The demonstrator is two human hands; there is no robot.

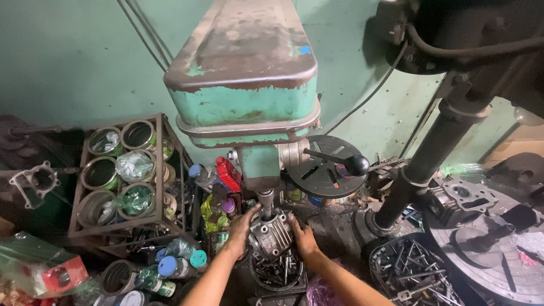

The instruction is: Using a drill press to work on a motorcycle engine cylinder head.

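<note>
Under rusty drill (266, 199), hands (272, 232) on finned cylinder (271, 237)

Green, rust-brown drill press (243, 85); grey metal cylinder (271, 235); red can (229, 173).

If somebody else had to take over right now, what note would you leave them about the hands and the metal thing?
Left hand: grip on the left side of the finned metal cylinder part.
Right hand: grip on its right side.
The part sits under the spindle of the green drill press, above a round container of bits.
Done: part placed under the spindle.
Left: feed handle untouched.
</note>
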